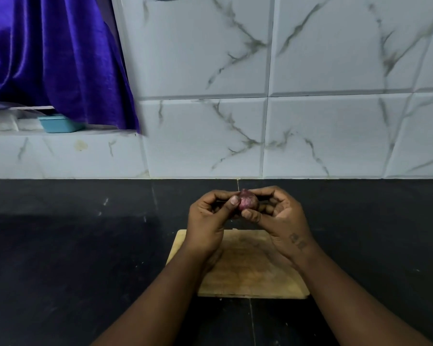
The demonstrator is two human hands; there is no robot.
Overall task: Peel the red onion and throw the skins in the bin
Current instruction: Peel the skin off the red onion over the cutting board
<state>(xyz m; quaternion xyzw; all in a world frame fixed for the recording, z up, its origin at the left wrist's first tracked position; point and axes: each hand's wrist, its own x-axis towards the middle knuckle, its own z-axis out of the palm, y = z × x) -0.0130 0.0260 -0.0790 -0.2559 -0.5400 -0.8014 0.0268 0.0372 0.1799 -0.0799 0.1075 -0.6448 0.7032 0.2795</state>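
Observation:
A small red onion [248, 202] is held in the air above the far edge of a wooden cutting board [250, 270]. My right hand [278, 216] grips it from the right, thumb below and fingers curled over its top. My left hand [208, 218] presses its thumb and fingertips on the onion's left side. The onion's purple skin looks patchy. No bin is in view.
The board lies on a black stone counter [73, 245] that runs to a white marble-tiled wall [310, 121]. At the far left a ledge holds a blue plastic tub [59, 124] under a purple curtain [55, 61].

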